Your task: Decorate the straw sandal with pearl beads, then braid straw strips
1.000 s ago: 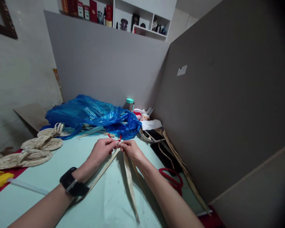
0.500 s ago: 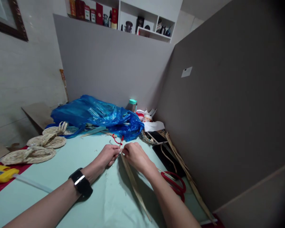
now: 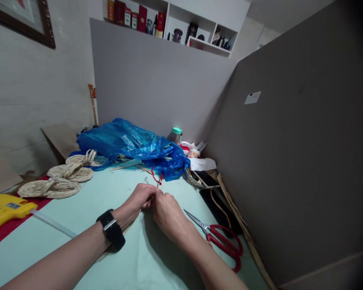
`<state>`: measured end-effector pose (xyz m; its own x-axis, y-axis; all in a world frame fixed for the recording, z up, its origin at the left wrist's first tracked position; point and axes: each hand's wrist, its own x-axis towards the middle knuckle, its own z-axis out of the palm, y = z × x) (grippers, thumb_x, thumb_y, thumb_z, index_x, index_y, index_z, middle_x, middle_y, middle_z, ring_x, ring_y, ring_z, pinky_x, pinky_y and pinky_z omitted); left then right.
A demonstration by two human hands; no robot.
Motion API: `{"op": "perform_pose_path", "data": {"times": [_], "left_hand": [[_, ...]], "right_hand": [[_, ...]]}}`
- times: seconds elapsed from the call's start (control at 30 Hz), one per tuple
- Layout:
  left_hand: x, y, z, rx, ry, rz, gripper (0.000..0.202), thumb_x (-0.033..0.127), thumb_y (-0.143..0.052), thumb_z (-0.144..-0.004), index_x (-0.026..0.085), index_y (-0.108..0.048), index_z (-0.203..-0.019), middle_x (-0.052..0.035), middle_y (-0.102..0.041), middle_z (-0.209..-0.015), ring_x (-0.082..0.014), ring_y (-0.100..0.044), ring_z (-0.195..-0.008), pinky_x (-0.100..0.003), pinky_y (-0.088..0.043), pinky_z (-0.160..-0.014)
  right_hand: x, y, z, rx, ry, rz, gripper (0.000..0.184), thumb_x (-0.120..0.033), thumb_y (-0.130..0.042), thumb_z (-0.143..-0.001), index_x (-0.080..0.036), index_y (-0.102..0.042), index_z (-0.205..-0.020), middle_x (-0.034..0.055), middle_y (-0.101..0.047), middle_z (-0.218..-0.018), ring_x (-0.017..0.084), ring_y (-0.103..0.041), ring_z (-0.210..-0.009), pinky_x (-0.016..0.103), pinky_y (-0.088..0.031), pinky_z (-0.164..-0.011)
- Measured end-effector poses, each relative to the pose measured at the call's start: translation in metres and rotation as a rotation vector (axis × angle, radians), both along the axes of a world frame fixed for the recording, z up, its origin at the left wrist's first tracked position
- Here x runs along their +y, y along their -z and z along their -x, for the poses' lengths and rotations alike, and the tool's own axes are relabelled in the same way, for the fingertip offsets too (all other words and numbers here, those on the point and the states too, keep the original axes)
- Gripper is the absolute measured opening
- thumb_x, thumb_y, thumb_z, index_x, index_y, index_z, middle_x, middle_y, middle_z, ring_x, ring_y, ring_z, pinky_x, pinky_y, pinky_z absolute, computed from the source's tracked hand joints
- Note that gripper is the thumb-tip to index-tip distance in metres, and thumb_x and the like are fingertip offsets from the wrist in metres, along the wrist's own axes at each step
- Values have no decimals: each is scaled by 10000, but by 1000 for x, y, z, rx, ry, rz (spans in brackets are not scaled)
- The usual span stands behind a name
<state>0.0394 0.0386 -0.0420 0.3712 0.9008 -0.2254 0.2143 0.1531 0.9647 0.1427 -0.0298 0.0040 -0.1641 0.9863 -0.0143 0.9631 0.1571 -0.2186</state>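
Note:
My left hand (image 3: 141, 197) and my right hand (image 3: 167, 212) meet fingertip to fingertip at the middle of the pale green table (image 3: 78, 209). Both are pinched closed on the end of some dried leaf strips bound with a red cord (image 3: 156, 177), whose loose ends stick up just beyond my fingers. The strips themselves are hidden under my hands and forearms. A black watch (image 3: 111, 230) sits on my left wrist.
Red-handled scissors (image 3: 220, 239) lie right of my right forearm. A blue plastic bag (image 3: 130, 146) lies behind, with a bottle (image 3: 176, 135) and cups. Woven straw coils (image 3: 50, 187) and a yellow glue gun (image 3: 6, 208) sit left. Grey partitions close the back and right.
My hands have drawn closer to me and together, covering the leaf strips that earlier trailed toward me. The view has shifted so the scissors now show fully.

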Motion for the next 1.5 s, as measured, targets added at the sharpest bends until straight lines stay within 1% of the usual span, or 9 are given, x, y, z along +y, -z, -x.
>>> {"op": "perform_pose_path", "data": {"times": [0.17, 0.47, 0.7, 0.8, 0.9, 1.1, 1.3, 1.4, 1.5], "left_hand": [[4, -5, 3, -39, 82, 15, 303, 346, -603, -929, 159, -617, -1166, -87, -663, -1149, -216, -666, -937, -415, -575, -790], [12, -1, 7, 43, 205, -73, 293, 342, -603, -930, 159, -617, -1158, -81, -667, -1125, -208, -669, -912, -404, -579, -772], [16, -11, 12, 258, 205, -299, 256, 363, -615, -919, 154, -649, -1063, -52, -686, -1029, -184, -665, -828, -362, -571, -720], [14, -22, 14, 338, 171, -425, 197, 282, -609, -905, 149, -662, -769, -2, -668, -736, -151, -606, -639, -308, -496, -630], [7, -33, 14, 368, 111, -546, 342, 132, -550, -825, 193, -562, -489, -4, -584, -513, -175, -533, -553, -296, -355, -578], [-25, -34, -1, 379, 57, -708, 151, 134, -605, -719, 223, -667, -613, -48, -606, -588, -232, -511, -588, -318, -260, -613], [-25, -32, -1, 347, 80, -657, 187, 216, -679, -695, 229, -617, -518, -23, -529, -521, -215, -467, -537, -316, -229, -607], [-4, -31, 8, 291, 21, -590, 310, 290, -608, -785, 226, -550, -488, -3, -486, -507, -216, -475, -579, -310, -248, -604], [9, -21, 10, 176, 49, -481, 209, 246, -581, -832, 206, -586, -627, 3, -572, -624, -197, -541, -668, -291, -339, -616]], "right_hand": [[10, -13, -32, 166, 84, -96, 360, -305, -375, -994, -148, -693, -931, 126, -716, -868, 206, -635, -781, 280, -367, -673], [40, 27, -33, 481, 87, -22, 341, -268, -380, -1005, -146, -625, -801, 23, -624, -716, 121, -525, -648, 217, -347, -610], [42, 27, -40, 589, 69, -33, 292, -214, -517, -908, -159, -653, -655, -29, -483, -561, 122, -441, -640, 237, -274, -616], [44, 30, -40, 668, 90, -32, 281, -193, -527, -874, -156, -651, -624, -35, -469, -525, 118, -436, -611, 242, -267, -606], [46, 33, -38, 794, 111, 5, 332, -218, -499, -870, -152, -584, -557, -24, -507, -523, 110, -441, -577, 233, -289, -588], [40, 29, -41, 1056, 121, 202, 187, -241, -497, -793, -155, -603, -664, -24, -544, -585, 89, -394, -509, 211, -236, -476], [39, 27, -42, 1160, 155, 237, 199, -259, -553, -739, -163, -520, -568, -43, -463, -530, 77, -327, -495, 211, -227, -477], [38, 24, -41, 1153, 139, 217, 204, -273, -551, -771, -154, -559, -606, -4, -575, -582, 91, -394, -538, 210, -250, -492], [34, 20, -39, 1102, 111, 232, 235, -292, -497, -832, -144, -602, -683, 42, -672, -691, 104, -445, -574, 208, -253, -491]]}}
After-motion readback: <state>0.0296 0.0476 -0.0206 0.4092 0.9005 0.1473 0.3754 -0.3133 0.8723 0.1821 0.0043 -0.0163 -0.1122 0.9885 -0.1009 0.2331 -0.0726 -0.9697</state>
